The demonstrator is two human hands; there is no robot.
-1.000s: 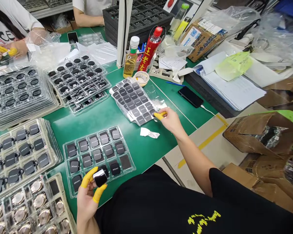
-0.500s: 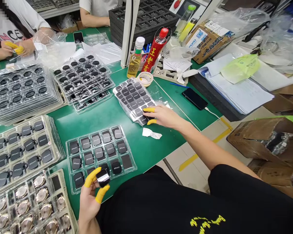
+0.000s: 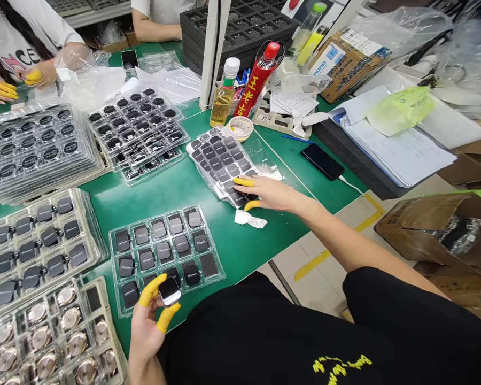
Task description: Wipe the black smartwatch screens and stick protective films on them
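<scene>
My left hand, with yellow finger covers, pinches a small black square piece with a glossy face between finger and thumb. It is over the front edge of a clear tray of dark square pieces; one pocket at the right shows only a flat dark insert. My right hand rests on the near end of a stack of sticker sheets with dark rounded squares. Its fingers are apart, with yellow covers on finger and thumb. A crumpled white paper scrap lies just below it.
Stacked trays of dark squares, watch cases and round parts stand at left. Bottles, a tape roll and a phone lie beyond the sheets. Two people sit across the table; cartons stand right.
My right thumb has shifted slightly on the sheets. The black piece in my left hand is tilted a little differently. The co-worker's hands at the far left have moved apart.
</scene>
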